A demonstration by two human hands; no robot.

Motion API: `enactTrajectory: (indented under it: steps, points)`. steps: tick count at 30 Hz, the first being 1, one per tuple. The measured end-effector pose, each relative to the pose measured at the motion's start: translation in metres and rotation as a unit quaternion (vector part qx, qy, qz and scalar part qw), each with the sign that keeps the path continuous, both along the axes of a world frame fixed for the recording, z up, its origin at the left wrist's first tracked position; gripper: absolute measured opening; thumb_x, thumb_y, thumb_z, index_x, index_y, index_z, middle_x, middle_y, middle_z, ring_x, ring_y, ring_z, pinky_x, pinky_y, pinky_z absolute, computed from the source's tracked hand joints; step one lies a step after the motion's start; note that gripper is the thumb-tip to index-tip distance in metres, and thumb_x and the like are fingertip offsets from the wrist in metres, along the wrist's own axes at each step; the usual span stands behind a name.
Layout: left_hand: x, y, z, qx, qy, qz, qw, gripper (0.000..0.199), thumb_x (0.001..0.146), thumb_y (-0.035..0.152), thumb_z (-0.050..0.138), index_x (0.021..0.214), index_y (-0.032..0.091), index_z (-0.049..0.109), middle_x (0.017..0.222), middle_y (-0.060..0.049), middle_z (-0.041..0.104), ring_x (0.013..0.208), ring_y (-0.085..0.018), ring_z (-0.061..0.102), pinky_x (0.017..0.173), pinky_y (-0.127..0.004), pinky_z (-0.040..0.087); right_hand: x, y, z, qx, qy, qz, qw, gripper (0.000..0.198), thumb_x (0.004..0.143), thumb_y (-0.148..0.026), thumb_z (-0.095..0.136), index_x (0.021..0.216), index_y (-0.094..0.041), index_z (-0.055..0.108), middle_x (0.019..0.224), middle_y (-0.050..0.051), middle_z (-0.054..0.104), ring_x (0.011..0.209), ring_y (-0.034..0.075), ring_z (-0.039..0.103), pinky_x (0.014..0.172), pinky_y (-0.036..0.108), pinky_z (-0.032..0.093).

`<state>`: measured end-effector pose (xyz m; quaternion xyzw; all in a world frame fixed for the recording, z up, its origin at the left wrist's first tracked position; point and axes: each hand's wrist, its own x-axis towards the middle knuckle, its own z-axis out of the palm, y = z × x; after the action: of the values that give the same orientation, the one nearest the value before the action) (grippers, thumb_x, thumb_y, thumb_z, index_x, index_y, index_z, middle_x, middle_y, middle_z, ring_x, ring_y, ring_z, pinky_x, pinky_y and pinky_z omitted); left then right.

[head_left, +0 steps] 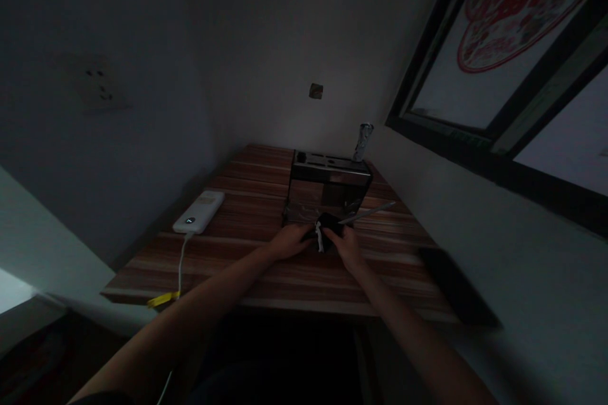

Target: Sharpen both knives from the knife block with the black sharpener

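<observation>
L grip & R grip hold blk item nr dk-framed box.

Dim light dulls the striped red-brown wooden tabletop, with near-black shadow below its near edge. Beyond its near left corner, a pale patch is brightest; by its left edge, a small display glows. Wide-angle distortion stretches the sides.

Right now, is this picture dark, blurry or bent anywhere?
Head view: very dim, though a patch at the lower left is bright; head view: the dark frame at upper right looks stretched; head view: the black object between the left hand and right hand shows little detail.
</observation>
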<state>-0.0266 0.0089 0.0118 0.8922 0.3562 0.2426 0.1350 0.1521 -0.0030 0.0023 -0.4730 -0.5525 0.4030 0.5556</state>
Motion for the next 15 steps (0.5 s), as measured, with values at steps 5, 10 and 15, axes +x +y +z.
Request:
enactTrajectory:
  steps: [5,10,15]
  points:
    - [0.002,0.002,-0.002,-0.002,-0.01,0.008,1.0,0.035,0.079,0.025,0.047,0.114,0.017,0.047,0.107,-0.008,0.06,0.096,-0.02,0.057,0.082,-0.028,0.043,0.001,-0.001,0.004,0.022,0.014,-0.01,1.0,0.029,0.062,-0.036,0.066,0.084,-0.017,0.065,0.085,0.003,0.068,0.078,0.018,0.06,0.073,0.032,0.046]
    - [0.002,0.002,0.001,-0.009,-0.031,0.007,0.999,0.034,0.081,0.031,0.047,0.112,0.018,0.049,0.105,-0.006,0.061,0.095,-0.018,0.058,0.082,-0.026,0.043,0.006,0.004,0.004,0.032,0.056,-0.045,0.997,0.03,0.062,-0.037,0.066,0.084,-0.017,0.065,0.085,0.002,0.068,0.078,0.018,0.06,0.073,0.031,0.046]
    - [0.002,0.0,0.003,-0.013,-0.026,0.021,0.999,0.03,0.082,0.038,0.044,0.103,0.018,0.054,0.093,-0.006,0.064,0.084,-0.018,0.061,0.073,-0.025,0.044,0.018,0.012,0.007,0.045,0.126,-0.105,0.985,0.03,0.062,-0.039,0.066,0.082,-0.017,0.065,0.082,0.001,0.068,0.075,0.016,0.061,0.07,0.03,0.047]
